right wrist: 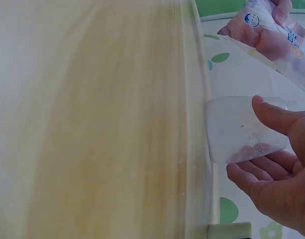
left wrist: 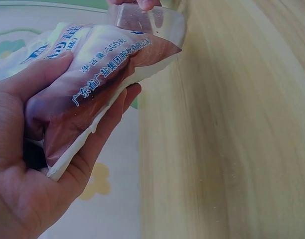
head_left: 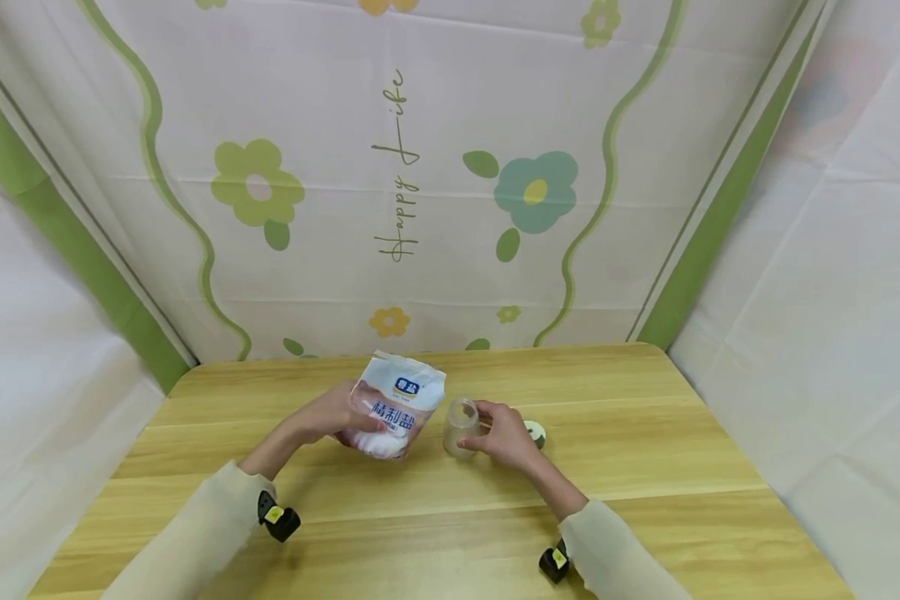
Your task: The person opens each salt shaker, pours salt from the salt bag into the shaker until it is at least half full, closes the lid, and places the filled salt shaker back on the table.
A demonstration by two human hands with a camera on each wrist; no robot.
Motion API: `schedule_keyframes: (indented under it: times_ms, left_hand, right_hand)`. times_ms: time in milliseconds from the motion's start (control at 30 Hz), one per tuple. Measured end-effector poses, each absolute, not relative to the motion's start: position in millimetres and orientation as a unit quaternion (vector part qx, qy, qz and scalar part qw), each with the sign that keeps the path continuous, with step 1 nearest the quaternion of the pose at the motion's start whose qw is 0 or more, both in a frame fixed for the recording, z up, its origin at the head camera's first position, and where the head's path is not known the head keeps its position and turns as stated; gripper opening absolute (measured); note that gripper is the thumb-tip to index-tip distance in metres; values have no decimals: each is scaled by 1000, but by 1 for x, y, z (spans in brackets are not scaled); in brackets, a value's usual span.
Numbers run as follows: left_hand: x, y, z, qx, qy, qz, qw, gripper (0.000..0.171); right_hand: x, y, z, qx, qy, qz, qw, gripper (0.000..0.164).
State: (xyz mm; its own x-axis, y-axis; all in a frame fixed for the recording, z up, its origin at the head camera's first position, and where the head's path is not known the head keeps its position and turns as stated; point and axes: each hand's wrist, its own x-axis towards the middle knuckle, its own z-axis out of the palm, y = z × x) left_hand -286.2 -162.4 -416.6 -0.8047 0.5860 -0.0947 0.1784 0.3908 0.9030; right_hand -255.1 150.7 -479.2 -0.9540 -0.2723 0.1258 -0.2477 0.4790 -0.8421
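My left hand [head_left: 336,414] grips a bag of salt [head_left: 412,377] with the thumb across its printed front, its top tilted toward the right. In the left wrist view the fingers lie behind the bag [left wrist: 100,64]. To the right, a clear jar [head_left: 459,435] stands on the table, its mouth upward. My right hand [head_left: 508,435] holds the jar from its right side, thumb on one side and fingers on the other. A few specks show in the jar [right wrist: 232,124] in the right wrist view. The bag is left of the jar and apart from it in the head view.
A round white and green lid-like thing [head_left: 536,432] lies on the wooden table [head_left: 420,533] just behind my right hand, partly hidden by it. A flower-printed cloth [head_left: 330,192] hangs behind the table, with pale cloth walls on both sides.
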Motion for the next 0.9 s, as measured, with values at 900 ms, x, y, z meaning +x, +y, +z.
schedule_keyframes:
  times_ms: [900]
  left_hand:
    - [-295, -156, -397, 254, 827, 448, 225, 40]
  right_hand:
    - [-258, 145, -479, -155, 866, -475, 4, 57]
